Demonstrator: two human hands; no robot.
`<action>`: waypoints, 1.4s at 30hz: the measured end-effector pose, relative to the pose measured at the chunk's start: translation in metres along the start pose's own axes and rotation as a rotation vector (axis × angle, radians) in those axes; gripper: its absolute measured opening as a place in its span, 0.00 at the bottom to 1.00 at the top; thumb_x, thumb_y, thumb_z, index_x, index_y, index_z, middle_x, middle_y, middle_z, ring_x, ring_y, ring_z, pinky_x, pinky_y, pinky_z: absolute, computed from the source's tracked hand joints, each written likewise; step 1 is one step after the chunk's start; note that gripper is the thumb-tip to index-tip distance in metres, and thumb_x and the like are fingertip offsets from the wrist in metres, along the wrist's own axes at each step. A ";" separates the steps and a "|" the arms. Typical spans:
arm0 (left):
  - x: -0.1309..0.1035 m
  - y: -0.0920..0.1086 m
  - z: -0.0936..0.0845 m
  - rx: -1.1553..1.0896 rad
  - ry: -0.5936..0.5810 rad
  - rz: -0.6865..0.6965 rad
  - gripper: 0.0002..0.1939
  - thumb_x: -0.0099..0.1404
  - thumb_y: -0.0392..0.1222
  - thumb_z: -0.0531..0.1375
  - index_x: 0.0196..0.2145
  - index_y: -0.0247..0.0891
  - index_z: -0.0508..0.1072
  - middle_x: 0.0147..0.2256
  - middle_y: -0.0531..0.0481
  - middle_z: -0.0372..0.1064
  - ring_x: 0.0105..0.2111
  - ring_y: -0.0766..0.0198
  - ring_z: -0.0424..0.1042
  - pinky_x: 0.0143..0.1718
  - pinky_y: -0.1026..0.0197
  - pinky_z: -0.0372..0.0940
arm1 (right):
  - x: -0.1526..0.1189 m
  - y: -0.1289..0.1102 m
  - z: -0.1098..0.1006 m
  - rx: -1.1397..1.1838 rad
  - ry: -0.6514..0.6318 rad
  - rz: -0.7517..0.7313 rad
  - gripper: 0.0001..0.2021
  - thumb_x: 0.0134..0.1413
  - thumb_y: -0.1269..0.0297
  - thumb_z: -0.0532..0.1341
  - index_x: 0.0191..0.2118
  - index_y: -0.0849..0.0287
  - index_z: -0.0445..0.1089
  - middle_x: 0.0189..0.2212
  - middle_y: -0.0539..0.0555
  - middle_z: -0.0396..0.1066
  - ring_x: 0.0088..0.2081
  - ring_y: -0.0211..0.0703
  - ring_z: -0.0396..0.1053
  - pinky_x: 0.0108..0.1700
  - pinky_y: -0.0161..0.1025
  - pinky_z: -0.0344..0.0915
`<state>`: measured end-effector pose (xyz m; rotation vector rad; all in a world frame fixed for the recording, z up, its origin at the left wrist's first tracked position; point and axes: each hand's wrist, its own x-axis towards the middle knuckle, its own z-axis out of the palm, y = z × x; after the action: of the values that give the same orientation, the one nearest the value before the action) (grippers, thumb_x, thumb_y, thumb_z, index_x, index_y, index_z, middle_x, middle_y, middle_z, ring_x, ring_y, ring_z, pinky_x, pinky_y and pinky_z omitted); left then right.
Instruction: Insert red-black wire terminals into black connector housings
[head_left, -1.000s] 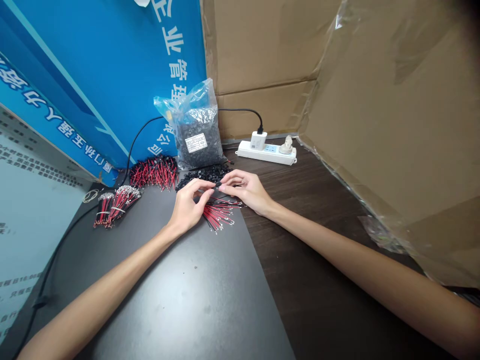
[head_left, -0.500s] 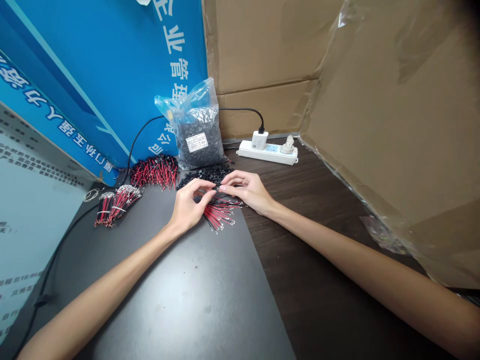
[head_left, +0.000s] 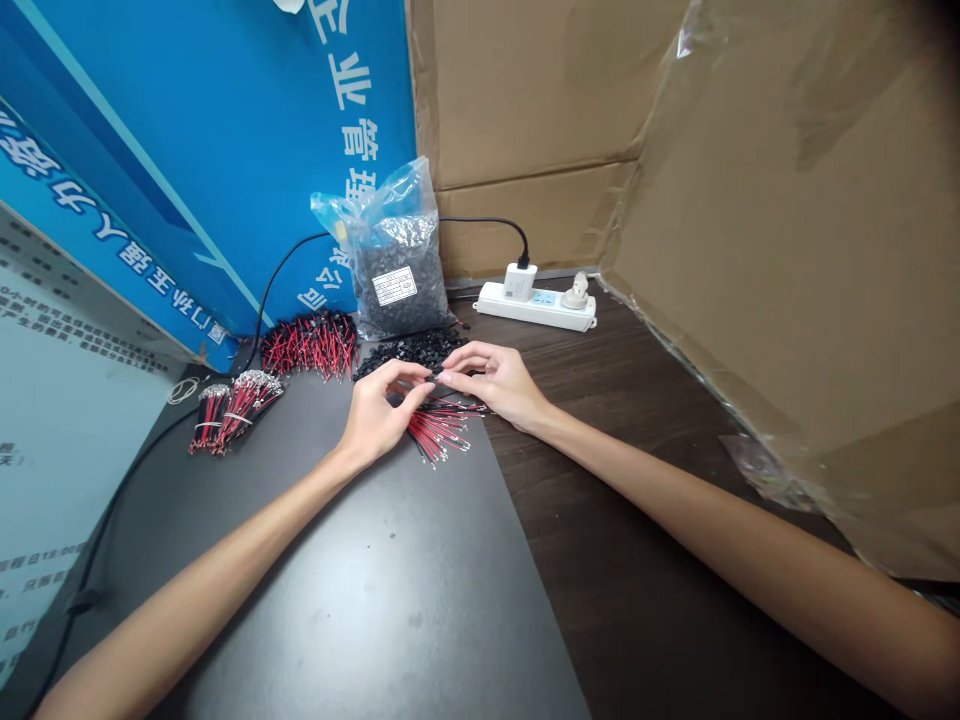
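Observation:
My left hand (head_left: 379,408) and my right hand (head_left: 496,380) meet fingertip to fingertip over a loose bunch of red and black wires (head_left: 441,430) on the dark mat (head_left: 360,580). Between the fingertips is a small black connector (head_left: 433,372); both hands pinch at it. It is too small to tell whether a wire is in it. Just behind the hands lies a heap of small black connectors (head_left: 409,350).
A plastic bag of black parts (head_left: 394,262) leans on the blue board. Wire piles lie at left: a red-black pile (head_left: 309,344) and tied bundles (head_left: 232,405). A white power strip (head_left: 536,300) lies behind; wrapped cardboard (head_left: 795,250) stands at right.

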<state>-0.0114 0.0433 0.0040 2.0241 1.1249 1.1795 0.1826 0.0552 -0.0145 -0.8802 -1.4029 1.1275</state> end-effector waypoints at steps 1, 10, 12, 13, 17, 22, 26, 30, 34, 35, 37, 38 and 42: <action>0.000 0.000 0.000 -0.005 -0.001 -0.010 0.06 0.63 0.40 0.65 0.38 0.39 0.78 0.35 0.49 0.78 0.34 0.63 0.77 0.36 0.61 0.71 | 0.000 0.000 0.000 0.001 -0.004 0.001 0.14 0.43 0.57 0.74 0.33 0.59 0.75 0.31 0.53 0.78 0.36 0.44 0.76 0.43 0.43 0.72; -0.001 0.001 0.001 -0.044 -0.031 -0.029 0.06 0.63 0.41 0.65 0.38 0.38 0.78 0.35 0.49 0.78 0.34 0.63 0.77 0.36 0.60 0.71 | 0.000 -0.002 0.001 -0.004 -0.070 0.028 0.15 0.45 0.56 0.72 0.36 0.59 0.74 0.32 0.53 0.78 0.36 0.43 0.75 0.42 0.42 0.71; -0.001 0.000 0.000 -0.036 -0.036 -0.025 0.06 0.64 0.40 0.64 0.39 0.38 0.77 0.36 0.49 0.78 0.35 0.63 0.77 0.36 0.60 0.71 | 0.000 -0.003 0.001 0.008 -0.078 0.049 0.14 0.48 0.56 0.70 0.38 0.59 0.74 0.32 0.52 0.76 0.34 0.41 0.74 0.40 0.41 0.70; -0.001 0.000 0.000 -0.032 -0.035 -0.025 0.06 0.64 0.40 0.64 0.39 0.38 0.77 0.36 0.49 0.78 0.35 0.63 0.76 0.36 0.60 0.71 | -0.001 -0.004 0.001 0.012 -0.080 0.057 0.13 0.50 0.56 0.69 0.38 0.59 0.73 0.32 0.52 0.76 0.33 0.40 0.73 0.39 0.40 0.70; 0.000 0.000 0.000 -0.013 -0.021 -0.025 0.06 0.64 0.40 0.64 0.39 0.38 0.78 0.36 0.49 0.78 0.35 0.63 0.76 0.36 0.61 0.70 | -0.002 -0.004 0.001 -0.029 -0.088 0.044 0.10 0.52 0.58 0.66 0.36 0.59 0.73 0.32 0.52 0.74 0.34 0.40 0.71 0.39 0.39 0.67; 0.001 0.001 0.000 -0.014 -0.014 -0.025 0.06 0.64 0.39 0.64 0.39 0.39 0.78 0.37 0.49 0.78 0.36 0.63 0.76 0.37 0.60 0.71 | -0.002 0.001 0.002 -0.120 -0.110 0.018 0.10 0.54 0.57 0.65 0.32 0.59 0.74 0.30 0.53 0.74 0.33 0.42 0.69 0.39 0.40 0.65; 0.000 0.000 -0.001 -0.029 -0.015 -0.053 0.06 0.63 0.39 0.65 0.38 0.39 0.79 0.36 0.49 0.78 0.36 0.62 0.77 0.38 0.59 0.72 | -0.002 0.003 0.002 -0.144 -0.117 0.010 0.12 0.53 0.55 0.65 0.31 0.60 0.75 0.29 0.53 0.75 0.31 0.41 0.69 0.35 0.40 0.65; 0.000 -0.001 -0.001 -0.079 -0.021 -0.089 0.06 0.61 0.41 0.66 0.37 0.38 0.80 0.34 0.48 0.79 0.33 0.61 0.77 0.37 0.58 0.72 | -0.004 0.001 0.002 -0.155 -0.122 -0.005 0.12 0.53 0.55 0.65 0.31 0.60 0.77 0.29 0.54 0.77 0.31 0.42 0.70 0.35 0.39 0.65; 0.000 0.000 -0.001 -0.113 -0.019 -0.121 0.06 0.60 0.42 0.67 0.35 0.38 0.80 0.33 0.48 0.80 0.32 0.61 0.77 0.37 0.58 0.73 | -0.006 -0.001 0.002 -0.188 -0.137 -0.007 0.13 0.54 0.55 0.64 0.32 0.61 0.78 0.30 0.56 0.78 0.30 0.43 0.71 0.34 0.39 0.66; -0.001 0.001 -0.001 -0.117 -0.018 -0.127 0.06 0.59 0.42 0.67 0.35 0.38 0.81 0.33 0.48 0.80 0.32 0.61 0.78 0.37 0.58 0.73 | -0.006 -0.001 0.001 -0.201 -0.143 -0.007 0.13 0.54 0.55 0.64 0.33 0.61 0.78 0.29 0.56 0.78 0.30 0.43 0.71 0.34 0.39 0.67; -0.001 0.002 -0.001 -0.122 -0.016 -0.134 0.06 0.59 0.42 0.67 0.34 0.38 0.81 0.33 0.48 0.80 0.32 0.61 0.78 0.36 0.58 0.74 | -0.007 -0.002 0.001 -0.230 -0.152 -0.006 0.14 0.54 0.55 0.64 0.33 0.62 0.79 0.29 0.56 0.78 0.30 0.43 0.71 0.34 0.39 0.67; -0.001 0.002 -0.001 -0.122 -0.014 -0.133 0.06 0.59 0.41 0.68 0.34 0.38 0.81 0.33 0.48 0.80 0.32 0.60 0.78 0.37 0.58 0.74 | -0.007 -0.003 0.001 -0.242 -0.156 -0.006 0.14 0.54 0.55 0.64 0.33 0.62 0.79 0.29 0.56 0.78 0.30 0.43 0.72 0.34 0.40 0.68; -0.001 0.002 -0.002 -0.119 -0.003 -0.114 0.05 0.58 0.41 0.68 0.33 0.39 0.81 0.34 0.47 0.80 0.32 0.59 0.79 0.37 0.57 0.75 | -0.008 -0.003 0.000 -0.253 -0.167 -0.009 0.14 0.55 0.54 0.64 0.33 0.61 0.79 0.29 0.56 0.78 0.31 0.44 0.71 0.35 0.41 0.68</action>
<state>-0.0124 0.0414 0.0056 1.8469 1.1265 1.1579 0.1842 0.0469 -0.0135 -0.9731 -1.7126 1.0508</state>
